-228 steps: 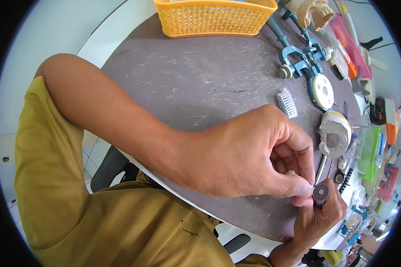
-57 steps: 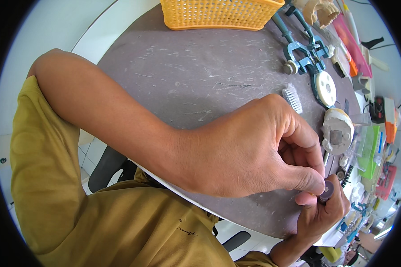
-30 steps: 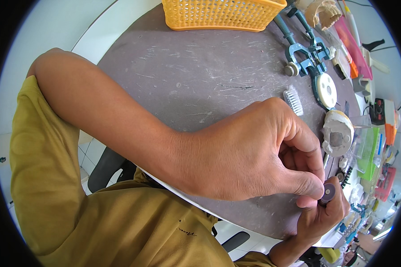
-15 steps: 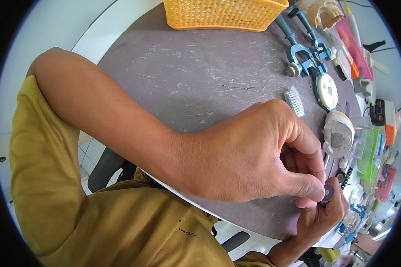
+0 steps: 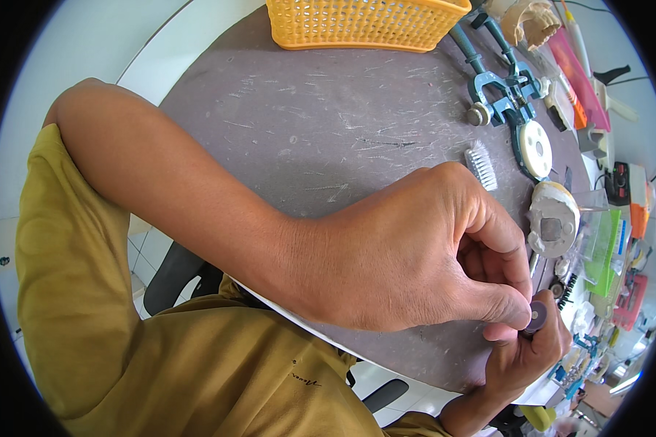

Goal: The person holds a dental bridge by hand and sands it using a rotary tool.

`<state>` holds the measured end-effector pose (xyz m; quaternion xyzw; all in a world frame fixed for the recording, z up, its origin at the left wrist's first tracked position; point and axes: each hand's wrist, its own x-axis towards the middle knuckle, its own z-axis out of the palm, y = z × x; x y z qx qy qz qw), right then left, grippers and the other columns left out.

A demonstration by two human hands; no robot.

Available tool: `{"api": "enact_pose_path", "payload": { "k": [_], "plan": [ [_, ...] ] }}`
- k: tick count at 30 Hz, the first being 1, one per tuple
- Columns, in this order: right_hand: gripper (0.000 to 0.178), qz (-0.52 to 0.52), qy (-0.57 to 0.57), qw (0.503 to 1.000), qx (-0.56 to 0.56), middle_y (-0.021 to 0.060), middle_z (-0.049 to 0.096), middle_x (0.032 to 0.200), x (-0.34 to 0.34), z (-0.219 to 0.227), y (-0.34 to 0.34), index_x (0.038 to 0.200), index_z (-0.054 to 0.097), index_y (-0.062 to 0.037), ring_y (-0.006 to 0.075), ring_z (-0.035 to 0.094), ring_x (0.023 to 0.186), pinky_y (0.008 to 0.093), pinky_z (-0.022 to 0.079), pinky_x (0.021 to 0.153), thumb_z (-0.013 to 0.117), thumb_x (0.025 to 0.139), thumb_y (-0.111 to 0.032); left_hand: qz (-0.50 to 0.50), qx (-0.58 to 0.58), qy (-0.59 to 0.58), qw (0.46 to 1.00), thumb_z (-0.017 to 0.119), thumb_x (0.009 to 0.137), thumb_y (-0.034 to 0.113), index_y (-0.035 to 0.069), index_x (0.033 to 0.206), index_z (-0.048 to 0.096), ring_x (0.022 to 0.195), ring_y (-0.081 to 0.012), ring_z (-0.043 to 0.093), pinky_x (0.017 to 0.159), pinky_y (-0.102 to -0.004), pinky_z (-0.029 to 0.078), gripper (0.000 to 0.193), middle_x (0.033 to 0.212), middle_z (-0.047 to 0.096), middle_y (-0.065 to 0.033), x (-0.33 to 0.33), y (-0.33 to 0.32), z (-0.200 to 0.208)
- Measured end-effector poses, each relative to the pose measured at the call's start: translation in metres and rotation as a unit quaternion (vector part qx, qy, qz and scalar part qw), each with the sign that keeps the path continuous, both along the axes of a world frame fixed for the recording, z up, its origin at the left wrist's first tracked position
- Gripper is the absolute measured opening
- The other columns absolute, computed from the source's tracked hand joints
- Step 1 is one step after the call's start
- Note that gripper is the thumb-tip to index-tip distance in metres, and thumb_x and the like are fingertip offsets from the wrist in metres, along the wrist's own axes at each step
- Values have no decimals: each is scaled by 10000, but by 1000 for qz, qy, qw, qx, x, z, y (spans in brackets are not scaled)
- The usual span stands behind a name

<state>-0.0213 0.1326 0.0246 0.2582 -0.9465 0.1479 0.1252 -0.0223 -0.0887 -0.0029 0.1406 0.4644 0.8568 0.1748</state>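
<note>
Plaster cast: a pale, rounded block (image 5: 554,218) with a grey square patch on its face, lying on the scratched grey-brown table (image 5: 306,124).
Left hand: back uppermost (image 5: 408,255), below and to the left of the plaster cast in the view, thumb and forefinger drawn together at their tips.
Left grip: pinched, but I cannot tell whether anything sits between the fingertips.
Right hand: below the plaster cast (image 5: 525,349), just beyond the left fingertips.
Right grip: curled around a purple cylinder (image 5: 538,322), grasping it with its round end showing.
Purple cylinder: below the plaster cast, next to the left thumb; the rest of it is hidden.
Brush: white bristles (image 5: 481,166), above and left of the plaster cast.
White disc: just above the plaster cast (image 5: 537,149), joined to a blue metal frame (image 5: 509,91) farther up.
Black coil: a short way below the plaster cast (image 5: 569,289).
Green piece: near, to the right of the plaster cast (image 5: 605,255).
Yellow basket: well apart, above and left of the plaster cast (image 5: 364,33).
</note>
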Motion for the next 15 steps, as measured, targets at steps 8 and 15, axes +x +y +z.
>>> {"api": "enact_pose_path", "payload": {
  "k": [8, 15],
  "plan": [
    [688, 8, -9, 1000, -23, 49, 294, 553, 1, -1, -4, 643, 378, -7, 163, 303, 473, 312, 223, 446, 647, 755, -631, 1, 1, -3, 1000, 659, 812, 68, -43, 753, 674, 655, -81, 629, 664, -216, 510, 127, 689, 679, -69, 0, 0, 0],
    [718, 1, 10, 1000, 6, 26, 315, 508, 2, 2, -4, 593, 384, -40, 153, 356, 418, 296, 241, 414, 626, 663, -713, 6, 0, -1, 1000, 651, 827, 76, -39, 757, 677, 639, -68, 604, 645, -216, 492, 138, 681, 675, -53, 0, 1, -1]
  ]
}}
